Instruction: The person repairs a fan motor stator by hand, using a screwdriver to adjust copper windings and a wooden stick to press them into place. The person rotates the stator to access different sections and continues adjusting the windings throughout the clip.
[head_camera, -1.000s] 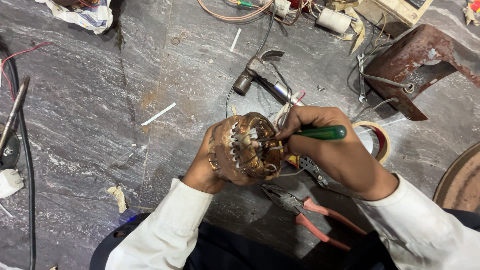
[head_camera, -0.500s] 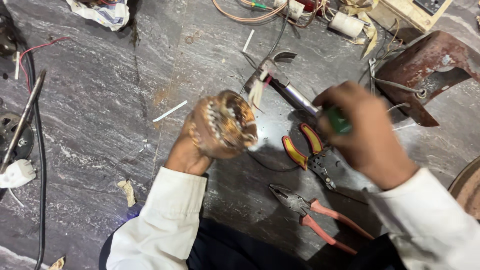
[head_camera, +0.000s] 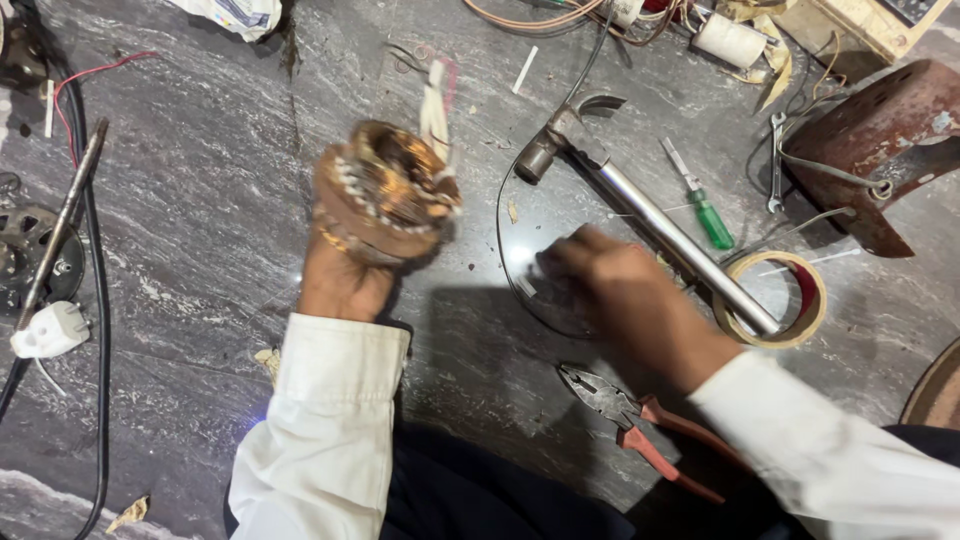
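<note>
2 arms in white sleeves reach forward from the lower edge: the left hand raised with wrist upright and fingers closed in a full grasp, the right hand lowered palm-down, motion-blurred, fingers curled loosely, their grip unclear.

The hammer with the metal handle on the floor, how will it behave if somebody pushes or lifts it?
The hammer looks all steel, so probably heavy for its size and stiff. Its round shiny handle may slip in the right hand. Pushed, it would likely pivot about its head rather than roll.
</note>
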